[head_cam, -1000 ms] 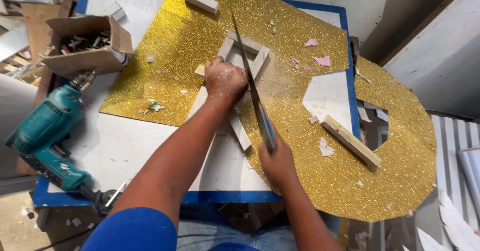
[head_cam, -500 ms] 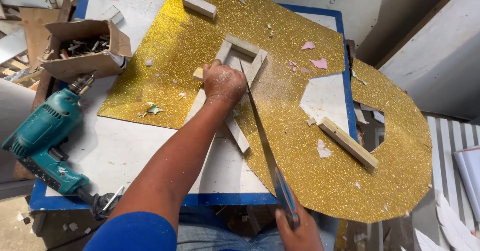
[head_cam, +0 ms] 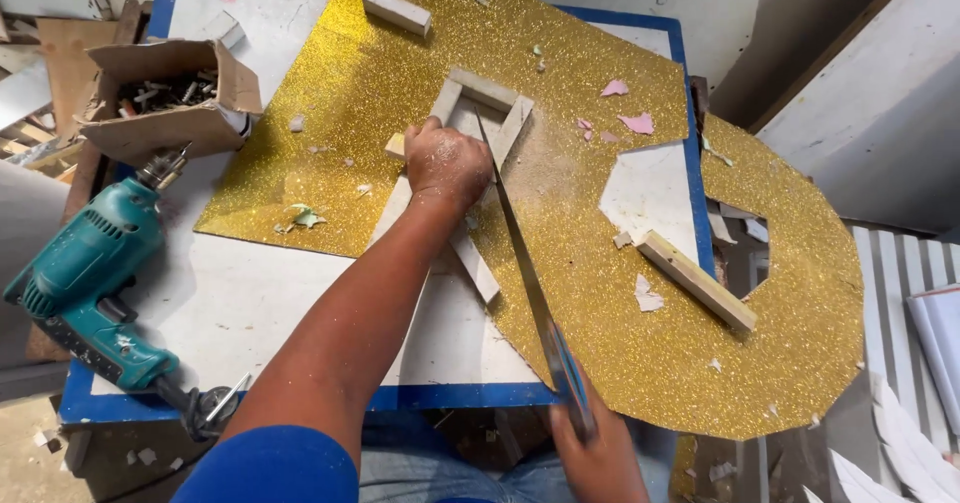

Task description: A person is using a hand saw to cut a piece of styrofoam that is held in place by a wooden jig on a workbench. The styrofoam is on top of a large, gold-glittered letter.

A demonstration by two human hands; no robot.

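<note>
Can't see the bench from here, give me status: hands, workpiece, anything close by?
Left hand pressing down on wooden frame. Right hand gripping handsaw, blade across frame on gold glitter sheet. Teal drill and box of screws lie off left, apart from cut.

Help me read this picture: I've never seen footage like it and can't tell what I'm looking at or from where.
The camera sits on a person's head and looks down at their own two bare hands over a worktable, so the arms enter from the bottom edge.

The left hand presses down on a small frame of pale wooden strips. The right hand, low in the picture, grips the blue handle of a long thin hand saw, whose blade runs up to the frame.

Under them lies a big sheet of gold glitter material, dusted with sawdust, on a white tabletop with a blue edge. On the left rest a teal power drill and an open cardboard box of screws. Loose wooden blocks, a loose wooden strip and small pink scraps are scattered on the sheet.
</note>
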